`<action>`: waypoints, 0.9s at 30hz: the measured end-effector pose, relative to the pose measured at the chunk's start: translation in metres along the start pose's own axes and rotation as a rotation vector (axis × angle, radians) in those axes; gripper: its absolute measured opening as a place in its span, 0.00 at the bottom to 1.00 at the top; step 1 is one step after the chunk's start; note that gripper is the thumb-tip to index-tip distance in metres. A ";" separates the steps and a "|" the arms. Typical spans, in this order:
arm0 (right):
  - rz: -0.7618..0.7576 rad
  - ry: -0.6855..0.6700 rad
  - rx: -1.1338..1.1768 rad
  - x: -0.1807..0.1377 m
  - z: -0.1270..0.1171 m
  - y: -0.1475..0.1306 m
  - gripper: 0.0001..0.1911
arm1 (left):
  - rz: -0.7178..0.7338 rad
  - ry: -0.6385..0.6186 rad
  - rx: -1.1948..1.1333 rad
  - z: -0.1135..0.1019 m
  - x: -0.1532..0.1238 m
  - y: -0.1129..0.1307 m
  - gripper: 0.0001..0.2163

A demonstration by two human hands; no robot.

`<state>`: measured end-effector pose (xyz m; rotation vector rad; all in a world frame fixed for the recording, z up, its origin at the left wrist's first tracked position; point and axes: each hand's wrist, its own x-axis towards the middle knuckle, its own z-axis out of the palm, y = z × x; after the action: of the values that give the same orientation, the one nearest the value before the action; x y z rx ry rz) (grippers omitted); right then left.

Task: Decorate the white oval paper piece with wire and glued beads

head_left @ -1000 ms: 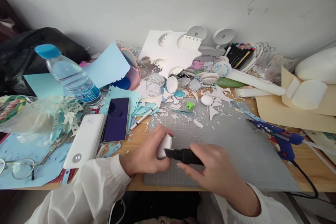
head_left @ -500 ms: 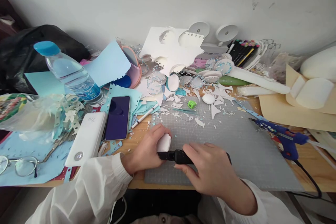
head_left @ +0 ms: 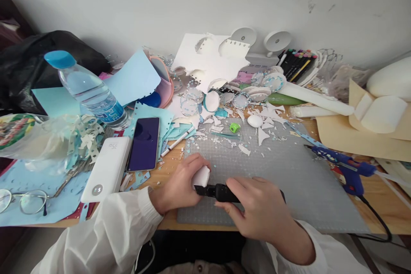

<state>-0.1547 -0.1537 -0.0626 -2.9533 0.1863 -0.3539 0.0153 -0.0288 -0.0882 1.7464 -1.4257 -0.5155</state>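
My left hand (head_left: 181, 184) grips a small white block (head_left: 201, 176), perhaps foam, with the fingers wrapped over its far side. A black utility knife (head_left: 224, 193) lies sideways in my right hand (head_left: 260, 205), thumb below the handle and fingers over it. The dark blade end of the knife reaches the near edge of the white block and touches it; how deep it goes is hidden. Both hands are above the grey cutting mat (head_left: 298, 180). Beyond them are a small green item (head_left: 234, 127), a white egg shape (head_left: 254, 120) and white scraps (head_left: 244, 150).
To the left are a phone (head_left: 144, 144), a power bank (head_left: 105, 169), eyeglasses (head_left: 32, 202) and a tilted water bottle (head_left: 91, 90). A blue glue gun (head_left: 348, 167) with a black cord lies right. Cut paper (head_left: 215, 60) and round beaded pieces (head_left: 240, 101) crowd the back.
The knife and the white block have shifted very slightly nearer and to the right, together with both hands. Each hand keeps its hold.
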 end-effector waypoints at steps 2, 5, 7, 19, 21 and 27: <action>0.020 0.010 -0.004 -0.001 0.000 0.004 0.18 | 0.013 0.007 -0.004 0.000 -0.002 0.001 0.13; 0.157 0.101 -0.113 -0.007 -0.001 0.023 0.22 | 0.033 -0.008 -0.024 -0.002 -0.004 0.002 0.13; 0.261 0.155 -0.210 -0.014 -0.004 0.039 0.24 | 0.011 -0.021 -0.057 -0.005 -0.005 0.004 0.14; 0.575 0.125 -0.416 -0.035 0.017 0.104 0.15 | -0.151 -0.157 -0.719 -0.002 -0.002 -0.008 0.23; 0.546 0.105 -0.464 -0.035 0.021 0.110 0.14 | -0.147 -0.198 -0.771 -0.001 -0.001 -0.009 0.25; 0.291 0.320 -0.097 -0.019 0.012 0.074 0.13 | -0.190 -0.293 -0.779 0.001 -0.001 -0.006 0.26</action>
<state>-0.1782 -0.2215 -0.0911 -2.8817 0.6809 -0.7907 0.0183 -0.0275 -0.0939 1.1943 -1.0271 -1.2763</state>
